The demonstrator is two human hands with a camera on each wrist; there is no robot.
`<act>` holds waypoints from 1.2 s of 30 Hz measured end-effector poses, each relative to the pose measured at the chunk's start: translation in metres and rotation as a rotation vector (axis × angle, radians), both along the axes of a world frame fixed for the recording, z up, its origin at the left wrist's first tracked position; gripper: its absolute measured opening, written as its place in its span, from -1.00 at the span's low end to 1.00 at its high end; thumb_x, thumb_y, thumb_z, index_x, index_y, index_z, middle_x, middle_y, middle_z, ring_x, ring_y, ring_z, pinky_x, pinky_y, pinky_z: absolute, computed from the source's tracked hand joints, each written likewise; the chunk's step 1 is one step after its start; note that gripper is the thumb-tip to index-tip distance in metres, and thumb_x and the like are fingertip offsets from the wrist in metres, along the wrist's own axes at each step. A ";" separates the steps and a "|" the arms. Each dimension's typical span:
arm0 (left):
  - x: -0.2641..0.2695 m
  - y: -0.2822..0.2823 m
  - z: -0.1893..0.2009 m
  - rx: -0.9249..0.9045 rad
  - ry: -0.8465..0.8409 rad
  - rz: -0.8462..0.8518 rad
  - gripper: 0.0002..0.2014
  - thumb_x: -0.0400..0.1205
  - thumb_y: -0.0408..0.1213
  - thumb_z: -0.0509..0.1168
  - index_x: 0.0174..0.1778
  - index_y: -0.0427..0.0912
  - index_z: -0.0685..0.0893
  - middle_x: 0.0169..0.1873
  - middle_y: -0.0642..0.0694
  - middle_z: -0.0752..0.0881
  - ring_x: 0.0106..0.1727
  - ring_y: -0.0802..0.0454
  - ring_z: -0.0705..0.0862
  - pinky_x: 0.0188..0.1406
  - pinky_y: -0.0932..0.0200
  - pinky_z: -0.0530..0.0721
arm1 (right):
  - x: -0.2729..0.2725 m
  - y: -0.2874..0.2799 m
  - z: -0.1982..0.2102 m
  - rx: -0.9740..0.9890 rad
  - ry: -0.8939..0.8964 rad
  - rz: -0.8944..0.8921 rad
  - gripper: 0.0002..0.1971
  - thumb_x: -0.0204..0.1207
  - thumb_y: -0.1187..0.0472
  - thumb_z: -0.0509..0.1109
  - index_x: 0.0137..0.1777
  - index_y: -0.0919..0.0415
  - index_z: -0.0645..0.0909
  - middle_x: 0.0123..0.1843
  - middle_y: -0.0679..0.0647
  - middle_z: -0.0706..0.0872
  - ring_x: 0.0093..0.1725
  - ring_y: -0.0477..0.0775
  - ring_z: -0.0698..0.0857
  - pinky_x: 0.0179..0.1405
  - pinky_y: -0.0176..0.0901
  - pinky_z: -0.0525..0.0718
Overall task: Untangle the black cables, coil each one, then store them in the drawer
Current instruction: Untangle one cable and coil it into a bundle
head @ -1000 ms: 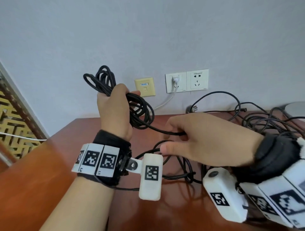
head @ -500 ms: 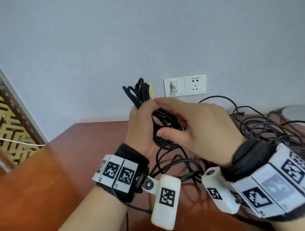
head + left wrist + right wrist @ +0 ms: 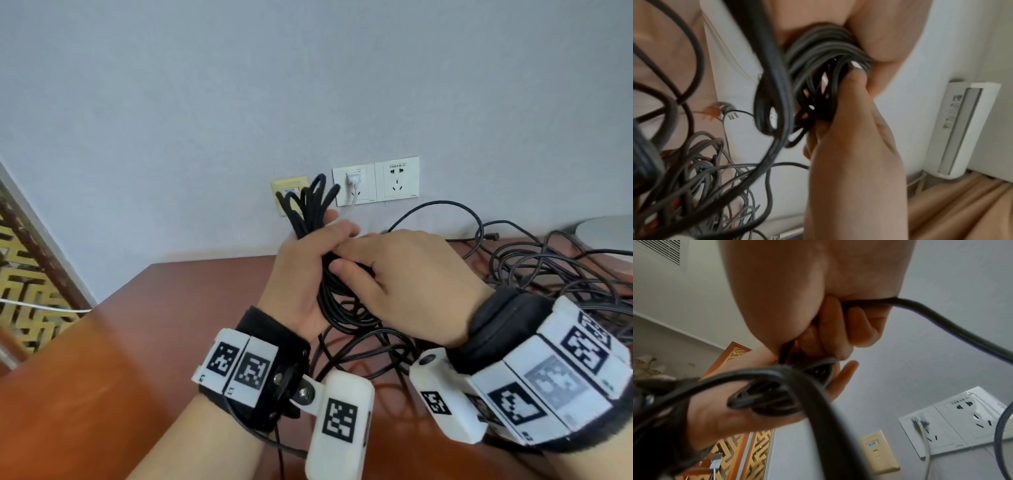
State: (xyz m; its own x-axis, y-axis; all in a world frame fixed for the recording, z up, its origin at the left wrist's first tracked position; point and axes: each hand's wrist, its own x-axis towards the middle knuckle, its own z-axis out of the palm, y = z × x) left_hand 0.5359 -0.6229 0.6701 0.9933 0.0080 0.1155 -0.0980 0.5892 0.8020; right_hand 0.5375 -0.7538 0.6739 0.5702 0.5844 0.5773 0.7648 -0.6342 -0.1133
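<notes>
left hand (image 3: pixel 301 274): raised, gripping cable coil (image 3: pixel 308 209) | right hand (image 3: pixel 407 274): pinching its strand

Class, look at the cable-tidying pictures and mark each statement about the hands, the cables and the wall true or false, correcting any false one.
1. The left hand grips a bundle of looped black cable. True.
2. The right hand lies flat on the table. False: it is raised, holding a cable strand at the bundle.
3. Both wall sockets are empty. False: a white plug sits in the left one.
4. More loose black cables lie on the brown table. True.
5. The coil is in a drawer. False: it is in hand.
</notes>
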 end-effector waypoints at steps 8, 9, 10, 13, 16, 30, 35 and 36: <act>0.003 0.062 0.031 -0.138 0.036 0.447 -0.64 0.71 -0.23 0.12 -0.45 -0.12 0.39 -0.67 0.01 0.50 -0.48 -0.01 0.66 -0.26 0.17 0.70 | -0.002 0.009 -0.008 0.053 0.111 0.238 -0.58 0.65 -0.02 0.05 0.51 -0.20 0.37 -0.32 -0.17 0.60 -0.26 0.01 0.64 -0.22 -0.02 0.60; 0.002 0.078 0.035 -0.171 0.012 0.517 -0.65 0.71 -0.25 0.13 -0.44 -0.12 0.39 -0.65 0.00 0.48 -0.50 -0.01 0.64 -0.25 0.15 0.73 | 0.002 0.005 -0.007 0.057 0.108 0.249 -0.70 0.65 -0.02 0.08 0.28 -0.16 0.55 -0.35 -0.20 0.58 -0.29 -0.09 0.60 -0.23 -0.07 0.58; 0.000 0.093 0.037 -0.193 -0.013 0.592 -0.68 0.70 -0.29 0.15 -0.42 -0.13 0.40 -0.62 -0.02 0.46 -0.50 -0.01 0.60 -0.25 0.12 0.75 | 0.006 0.002 -0.006 0.062 0.125 0.263 -0.77 0.65 -0.01 0.11 0.04 -0.13 0.61 -0.37 -0.21 0.57 -0.30 -0.11 0.57 -0.25 -0.12 0.55; -0.004 0.110 0.038 -0.119 -0.088 0.713 -0.78 0.65 -0.40 0.19 -0.32 -0.17 0.43 -0.56 -0.01 0.42 -0.55 0.04 0.50 -0.24 0.10 0.75 | 0.010 -0.003 -0.001 0.048 0.239 0.283 -0.74 0.65 0.06 0.23 -0.27 -0.26 0.54 -0.41 -0.24 0.59 -0.32 -0.16 0.58 -0.28 -0.27 0.49; -0.011 0.088 0.040 0.271 -0.168 0.551 -0.83 0.62 -0.51 0.19 -0.23 -0.18 0.45 -0.58 -0.02 0.46 -0.55 0.04 0.55 -0.19 0.00 0.74 | 0.006 -0.002 0.000 -0.104 0.204 0.141 -0.67 0.60 0.04 0.26 -0.38 -0.35 0.48 -0.44 -0.33 0.57 -0.33 -0.27 0.55 -0.22 -0.26 0.46; -0.009 0.013 0.012 1.140 -0.344 0.050 -0.89 0.45 -0.60 0.31 -0.12 -0.47 0.59 -0.28 -0.45 0.70 -0.25 -0.17 0.72 -0.16 -0.10 0.67 | 0.002 -0.009 0.018 0.482 0.558 0.142 -0.70 0.58 0.46 0.09 0.27 0.21 0.29 -0.30 0.11 0.69 -0.49 -0.21 0.61 -0.55 -0.45 0.52; -0.010 0.023 0.015 1.121 -0.353 0.110 -0.90 0.53 -0.33 0.31 -0.27 -0.05 0.57 -0.51 -0.11 0.71 -0.33 -0.07 0.75 -0.11 0.02 0.58 | 0.016 -0.010 0.013 0.609 0.638 0.097 -0.82 0.62 0.32 0.22 0.16 0.08 0.44 -0.45 -0.04 0.64 -0.63 -0.17 0.45 -0.65 -0.39 0.37; -0.008 0.028 0.015 1.099 -0.346 0.203 -0.90 0.52 -0.31 0.32 -0.25 -0.02 0.56 -0.52 -0.07 0.71 -0.33 -0.06 0.75 -0.09 -0.02 0.58 | 0.020 -0.013 0.013 0.619 0.663 0.083 -0.86 0.62 0.28 0.24 0.10 0.06 0.49 -0.50 -0.09 0.62 -0.63 -0.14 0.42 -0.66 -0.36 0.36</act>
